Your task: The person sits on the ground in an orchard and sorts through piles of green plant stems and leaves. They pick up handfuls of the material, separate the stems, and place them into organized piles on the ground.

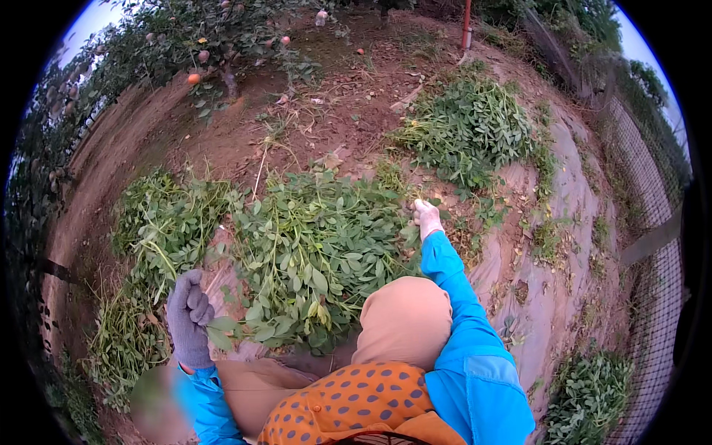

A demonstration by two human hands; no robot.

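Note:
A broad heap of uprooted leafy plants, apparently peanut plants (328, 239), lies before my knees. My left hand (192, 311), in a grey knitted glove, hovers at the heap's near left side with its fingers curled. No object shows inside those fingers; a green stem (159, 255) meets the glove's top edge, and leaves (222, 328) lie beside it. Outstretched to the heap's right edge, my right hand (427, 218) has its fingers closed at the plants' stems. Its fingertips are partly lost among the foliage.
Another plant pile (167, 217) lies at the left, with more at the upper right (473, 128) and lower right (589, 395). Plastic mulch film (550, 278) covers soil at right, beside a mesh fence (651, 311). Fruit trees (228, 78) and a red post (466, 25) stand beyond.

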